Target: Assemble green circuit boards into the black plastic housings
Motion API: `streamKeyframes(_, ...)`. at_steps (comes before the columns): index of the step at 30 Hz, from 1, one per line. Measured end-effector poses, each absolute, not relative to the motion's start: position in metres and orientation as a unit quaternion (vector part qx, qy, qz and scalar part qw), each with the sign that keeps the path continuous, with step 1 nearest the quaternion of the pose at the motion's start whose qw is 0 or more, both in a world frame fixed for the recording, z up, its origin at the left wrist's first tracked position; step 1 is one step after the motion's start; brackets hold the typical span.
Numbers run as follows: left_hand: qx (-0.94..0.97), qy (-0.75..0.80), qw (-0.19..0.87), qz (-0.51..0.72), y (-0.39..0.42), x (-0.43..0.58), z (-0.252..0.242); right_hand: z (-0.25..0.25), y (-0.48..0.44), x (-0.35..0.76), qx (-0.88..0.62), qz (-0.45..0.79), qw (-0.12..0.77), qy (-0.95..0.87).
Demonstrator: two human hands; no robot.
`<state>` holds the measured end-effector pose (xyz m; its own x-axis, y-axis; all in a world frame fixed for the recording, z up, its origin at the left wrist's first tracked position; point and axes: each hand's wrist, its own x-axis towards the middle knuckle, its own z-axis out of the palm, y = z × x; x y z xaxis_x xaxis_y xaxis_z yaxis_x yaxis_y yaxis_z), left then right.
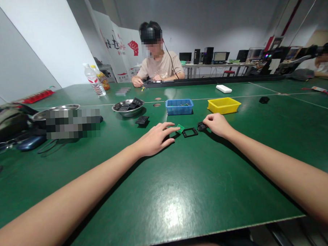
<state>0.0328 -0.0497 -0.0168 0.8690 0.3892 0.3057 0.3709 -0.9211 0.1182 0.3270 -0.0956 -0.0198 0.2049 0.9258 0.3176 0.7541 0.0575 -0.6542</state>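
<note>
Head view: bowl (129, 112) holds black parts (136, 102), blue bin (179, 109) small pieces (185, 104); left grip (154, 139) unclenched, right grip (217, 125) pinching casing (201, 126).

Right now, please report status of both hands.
Left hand open, fingers at green board. Right hand holding black part. Black frame between hands.

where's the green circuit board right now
Just right of centre in the head view, the green circuit board is at the left hand, left of the black frame and nearer than the blue bin.
</note>
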Motion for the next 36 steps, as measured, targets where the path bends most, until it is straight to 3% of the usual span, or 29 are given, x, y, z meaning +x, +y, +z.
streamKeyframes(9,0.970,0.167,0.023,0.176,-0.053,0.035,-0.016,-0.019,-0.096,0.337,-0.711,0.037,0.345,-0.611)
streamKeyframes(13,0.970,0.149,0.010,0.191,-0.056,0.037,-0.014,-0.021,-0.101,0.324,-0.623,-0.015,0.332,-0.708)
streamKeyframes(18,0.963,0.148,0.001,0.227,-0.059,0.040,-0.014,-0.021,-0.114,0.304,-0.460,0.009,0.263,-0.848)
streamKeyframes(22,0.956,0.149,0.018,0.251,-0.059,0.039,-0.015,-0.024,-0.117,0.297,-0.442,0.034,0.218,-0.870)
streamKeyframes(30,0.950,0.153,0.042,0.268,-0.060,0.038,-0.015,-0.027,-0.113,0.302,-0.473,-0.002,0.223,-0.852)
streamKeyframes(36,0.945,0.169,0.066,0.270,-0.064,0.040,-0.014,-0.019,-0.123,0.290,-0.383,-0.016,0.278,-0.881)
